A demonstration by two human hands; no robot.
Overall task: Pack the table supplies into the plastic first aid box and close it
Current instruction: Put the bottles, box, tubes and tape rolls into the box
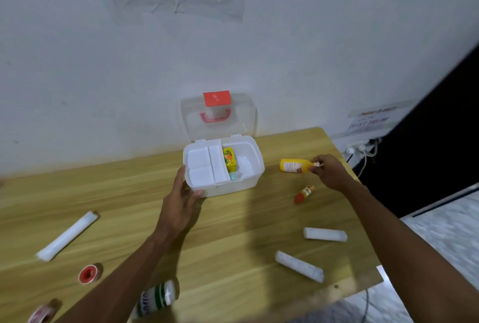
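Hands work at either side of the box point(234, 182), which sits open near the back of the worktop point(233, 232), close to the wall point(103, 63). Its clear lid point(219, 115) stands upright against the wall, with a red latch point(217, 98) at the top and a red handle point(215, 116) below it. A white tray point(204, 165) fills the left part of the box; in the right part a yellow carton point(229, 159) lies beside the tray, with a small pale item just in front of it that is too blurred to name.

The left hand point(181, 198) is spread open, fingers against the box's left front corner, gripping nothing else. The right hand point(330, 171) is closed on the neck of a yellow bottle point(295, 166), which lies on its side to the right of the box.

A small red-capped bottle point(304, 193) lies near the right forearm. Two white rolls sit further forward on the right, one point(325, 234) behind the other point(299, 266). On the left lie a long white packet point(68, 235), a red tape roll point(88, 274) and, at the bottom edge, another tape roll point(44, 312). A green-and-white bottle point(155, 299) lies partly under the left forearm.
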